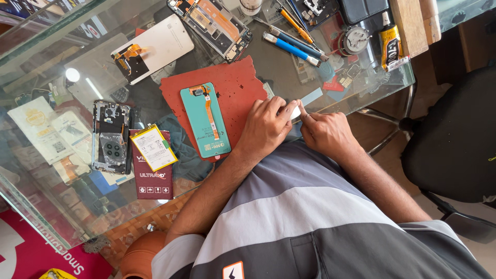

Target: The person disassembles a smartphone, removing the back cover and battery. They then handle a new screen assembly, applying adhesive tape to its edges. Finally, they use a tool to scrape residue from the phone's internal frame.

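**A:** Where are the hands?

**B:** Both sit together at the near edge of the glass-topped table point(62, 67). The left hand point(266, 126) lies knuckles-up on the edge of the torn red rubber mat point(240, 85), fingers curled. The right hand point(325, 132) is just beside it, fingertips meeting the left's.

**A:** Holding something?

**B:** Between the fingertips of both hands there is a small pale strip point(296, 111), thin and flat, pinched from both sides. What it is made of I cannot tell; most of it is hidden by the fingers.

**A:** And on the mat?

**B:** A teal rectangular phone screen panel point(204, 119) lies face down, with an orange flex ribbon point(209, 116) running down its back. It is just beside the left hand, not touching it.

**A:** Further out?

**B:** Left of the mat, a dark phone frame with its camera cluster exposed point(110, 137), and next to it a flat yellow-edged battery point(154, 147) resting on a maroon box point(152, 178). Beyond the mat lie a white phone back cover point(155, 46) and an opened phone body with bare circuitry point(212, 23). To the right of these are blue-handled screwdrivers point(289, 46), and a yellow and black glue tube point(391, 46) stands near the far corner.
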